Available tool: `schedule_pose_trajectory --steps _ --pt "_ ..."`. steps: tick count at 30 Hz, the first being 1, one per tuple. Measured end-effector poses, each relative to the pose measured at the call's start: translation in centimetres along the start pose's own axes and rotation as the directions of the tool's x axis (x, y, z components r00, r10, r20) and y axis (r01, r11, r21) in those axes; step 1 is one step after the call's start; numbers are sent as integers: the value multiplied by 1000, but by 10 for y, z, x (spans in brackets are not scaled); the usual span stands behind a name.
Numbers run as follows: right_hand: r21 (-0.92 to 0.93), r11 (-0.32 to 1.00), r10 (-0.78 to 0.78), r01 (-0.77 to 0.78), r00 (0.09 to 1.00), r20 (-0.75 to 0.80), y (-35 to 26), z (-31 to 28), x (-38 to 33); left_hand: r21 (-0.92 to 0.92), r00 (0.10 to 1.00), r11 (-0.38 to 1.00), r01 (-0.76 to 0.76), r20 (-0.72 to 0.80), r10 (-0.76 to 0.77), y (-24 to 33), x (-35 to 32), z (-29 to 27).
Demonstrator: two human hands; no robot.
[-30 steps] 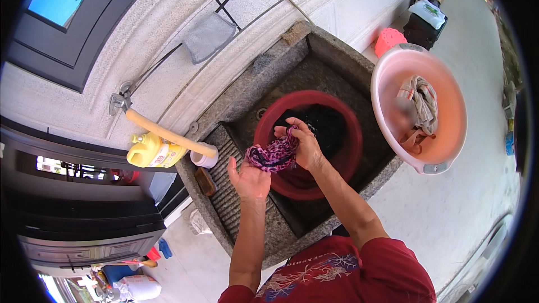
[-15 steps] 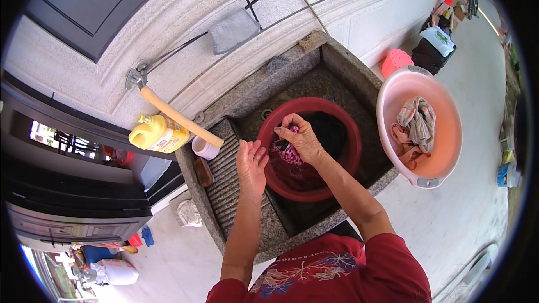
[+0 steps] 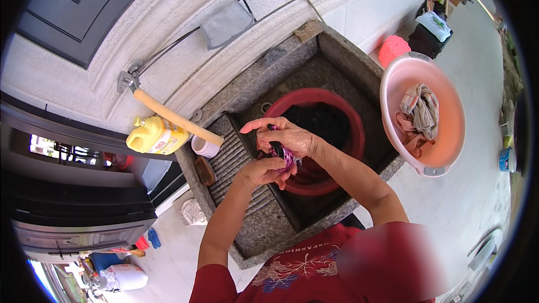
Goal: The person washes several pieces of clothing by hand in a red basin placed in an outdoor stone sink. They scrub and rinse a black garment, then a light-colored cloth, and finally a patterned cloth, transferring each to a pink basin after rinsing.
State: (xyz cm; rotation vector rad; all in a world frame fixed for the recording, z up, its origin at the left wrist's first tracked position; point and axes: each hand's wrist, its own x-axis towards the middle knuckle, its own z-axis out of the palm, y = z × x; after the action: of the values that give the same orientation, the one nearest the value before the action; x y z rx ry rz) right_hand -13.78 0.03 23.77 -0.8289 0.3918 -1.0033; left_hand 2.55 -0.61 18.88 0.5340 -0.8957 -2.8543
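A small pink, purple and black patterned piece of cloth [image 3: 288, 160] is bunched up between my hands. My left hand [image 3: 261, 172] is closed on its lower part, over the edge between the washboard and the basin. From above, my right hand [image 3: 292, 136] grips the black end, its index finger stretched out to the left. Just beneath, a dark red basin [image 3: 360, 129] stands in the stone sink [image 3: 258, 92]. Dark wet fabric [image 3: 317, 122] lies inside that basin. To the left of my hands runs the sink's ribbed washboard [image 3: 231, 163].
A yellow detergent jug [image 3: 157, 136], a white cup [image 3: 205, 146] and a brown brush [image 3: 205, 170] sit by the washboard. A tan hose [image 3: 174, 116] hangs from the tap. Right of the sink, a pink basin [image 3: 393, 118] holds crumpled cloths [image 3: 420, 109].
My right hand has lifted the patterned cloth out of the red basin and moved left. My left hand, open before, has come in and closed on the cloth.
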Motion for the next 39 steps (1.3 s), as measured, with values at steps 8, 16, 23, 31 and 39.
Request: schedule_pose_trajectory --steps 8,16,23,31,39 --pt "-561 826 -142 45 981 -131 17 -16 10 164 882 952 258 -443 -163 -2 15 14" --pt "-845 431 -291 -317 838 -462 57 -23 10 821 539 451 351 -571 620 -70 50 -42" --pt "-60 998 -55 28 863 -503 47 -46 -8 390 920 920 43 -375 116 -30 18 -37" --pt "-52 990 -142 134 972 -188 25 8 -5 -314 963 934 -173 146 227 -18 4 18" --pt "-601 784 -248 155 966 -75 -7 37 -3 9 959 971 238 -157 -234 21 -18 33"
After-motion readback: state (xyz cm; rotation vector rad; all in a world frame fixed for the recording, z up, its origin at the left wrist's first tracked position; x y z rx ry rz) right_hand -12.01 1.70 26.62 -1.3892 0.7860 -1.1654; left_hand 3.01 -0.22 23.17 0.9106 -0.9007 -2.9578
